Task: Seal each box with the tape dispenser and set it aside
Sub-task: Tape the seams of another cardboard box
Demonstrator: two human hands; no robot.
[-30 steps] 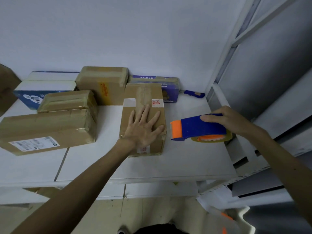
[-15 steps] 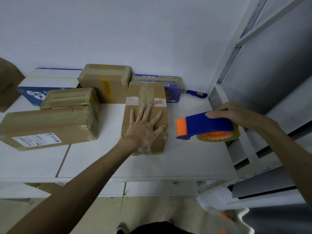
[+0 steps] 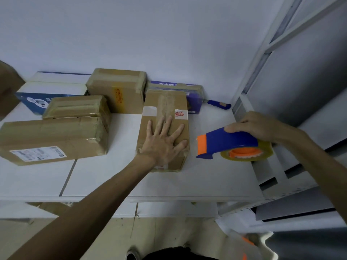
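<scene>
A brown cardboard box [image 3: 165, 104] lies lengthwise in the middle of the white table [image 3: 197, 182], with old tape along its top seam and a red-and-white sticker. My left hand [image 3: 163, 141] presses flat on its near half, fingers spread. To the right of the box my right hand [image 3: 257, 126] grips the blue and orange tape dispenser [image 3: 225, 142], which carries a clear tape roll. The dispenser's orange nose points left toward the box, a short gap away from it.
Taped boxes stand to the left: a long one with a label [image 3: 52, 139], a smaller one [image 3: 75, 106] behind it, another [image 3: 120, 89] at the back. A blue-and-white carton [image 3: 54, 87], a purple box [image 3: 195, 94] and a blue utility knife [image 3: 218, 104] lie by the wall. A grey metal rack [image 3: 262, 76] stands at right.
Both hands keep their hold; the dispenser has shifted only slightly beside the box. The camera has tilted a little, so the scene sits a bit differently in view.
</scene>
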